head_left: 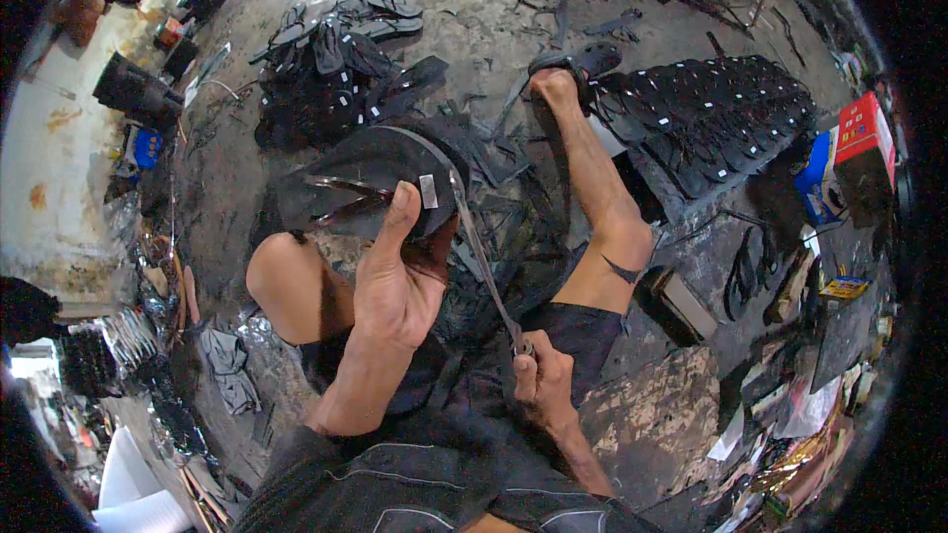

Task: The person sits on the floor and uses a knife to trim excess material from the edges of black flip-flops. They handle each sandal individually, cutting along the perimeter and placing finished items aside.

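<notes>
My left hand (pixel 390 286) holds up a black flip-flop (pixel 370 163), with the thumb on top beside a small pale label. The flip-flop has a glossy dark strap; the fingers under the sole are mostly hidden. A long, thin grey strip (pixel 484 262) runs from the sole's curved right edge down to my right hand (pixel 545 375). My right hand is closed around its lower end, near my lap. Whether the strip is peeling off the sole or only lying against it, I cannot tell.
A pile of black flip-flops (pixel 326 64) lies beyond my left hand. Rows of labelled flip-flops (pixel 706 109) lie at the far right, near a red box (pixel 866 143) and a blue box (pixel 820 178). Dark scraps litter the floor. A wooden block (pixel 681 306) sits right of my knee.
</notes>
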`<state>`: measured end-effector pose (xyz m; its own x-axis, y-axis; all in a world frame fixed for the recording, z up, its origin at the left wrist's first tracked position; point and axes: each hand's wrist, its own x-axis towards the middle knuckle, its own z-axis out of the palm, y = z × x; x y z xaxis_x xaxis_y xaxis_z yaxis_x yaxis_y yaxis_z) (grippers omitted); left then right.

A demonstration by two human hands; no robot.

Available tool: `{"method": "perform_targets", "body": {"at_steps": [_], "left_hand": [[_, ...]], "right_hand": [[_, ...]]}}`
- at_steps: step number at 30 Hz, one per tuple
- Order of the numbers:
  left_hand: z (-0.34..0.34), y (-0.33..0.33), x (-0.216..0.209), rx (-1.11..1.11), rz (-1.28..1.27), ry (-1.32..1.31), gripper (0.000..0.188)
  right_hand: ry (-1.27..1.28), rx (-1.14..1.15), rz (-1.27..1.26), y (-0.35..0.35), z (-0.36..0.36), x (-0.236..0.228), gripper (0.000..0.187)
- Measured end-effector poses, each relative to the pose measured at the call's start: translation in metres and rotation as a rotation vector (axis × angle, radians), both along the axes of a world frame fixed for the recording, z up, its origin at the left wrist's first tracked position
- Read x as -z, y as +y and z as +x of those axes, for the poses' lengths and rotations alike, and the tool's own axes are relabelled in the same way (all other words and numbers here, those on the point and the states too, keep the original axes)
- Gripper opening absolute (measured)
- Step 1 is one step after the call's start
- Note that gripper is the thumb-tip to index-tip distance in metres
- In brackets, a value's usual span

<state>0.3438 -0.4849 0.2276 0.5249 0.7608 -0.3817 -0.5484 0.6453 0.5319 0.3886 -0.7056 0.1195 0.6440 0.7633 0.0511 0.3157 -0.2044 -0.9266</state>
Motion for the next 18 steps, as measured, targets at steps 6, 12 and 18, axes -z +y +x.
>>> {"method": "perform_targets", "body": {"at_steps": [6, 12, 18], "left_hand": [[-0.016, -0.002, 0.029, 0.094, 0.060, 0.172, 0.025], [-0.064, -0.017, 0.069, 0.272, 0.148, 0.312, 0.051], [-0.082, -0.005, 0.063, 0.262, 0.214, 0.289, 0.057]], "right_hand": [[-0.101, -0.054, -0.141, 0.033, 0.052, -0.009, 0.031], [-0.044, -0.340, -0.240, 0.078, 0.084, -0.043, 0.025], [-0.174, -0.200, -0.023, 0.120, 0.048, -0.043, 0.020]]}}
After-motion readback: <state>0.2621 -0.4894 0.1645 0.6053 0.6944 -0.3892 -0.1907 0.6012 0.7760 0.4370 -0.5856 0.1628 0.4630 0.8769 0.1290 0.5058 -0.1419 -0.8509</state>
